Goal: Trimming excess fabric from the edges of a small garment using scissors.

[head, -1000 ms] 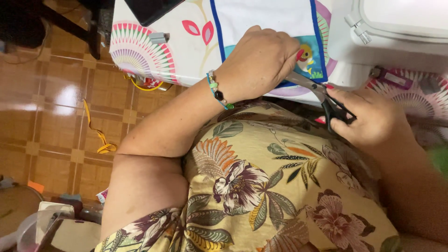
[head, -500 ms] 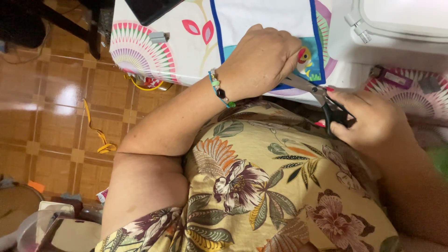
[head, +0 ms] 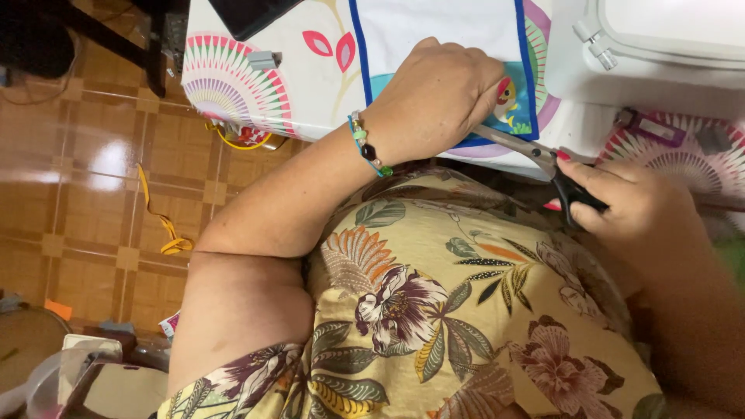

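Observation:
My left hand point(head: 438, 101), with a beaded bracelet point(head: 369, 147) on its wrist, presses down on a white cloth with a blue border point(head: 434, 27) at the table's near edge. A colourful printed patch shows on the cloth just past its fingers. My right hand point(head: 636, 206) grips the black handles of a pair of scissors point(head: 543, 159). The metal blades point left and reach the cloth's edge under my left hand. The blade tips are hidden by that hand.
A tablecloth with fan patterns point(head: 256, 77) covers the table. A white sewing machine point(head: 660, 46) stands at the upper right. A dark flat object point(head: 248, 12) lies at the top. A yellow tape point(head: 163, 225) lies on the tiled floor at left. My floral dress fills the foreground.
My right hand and the scissors have shifted slightly to the right and down. My left hand stays on the cloth.

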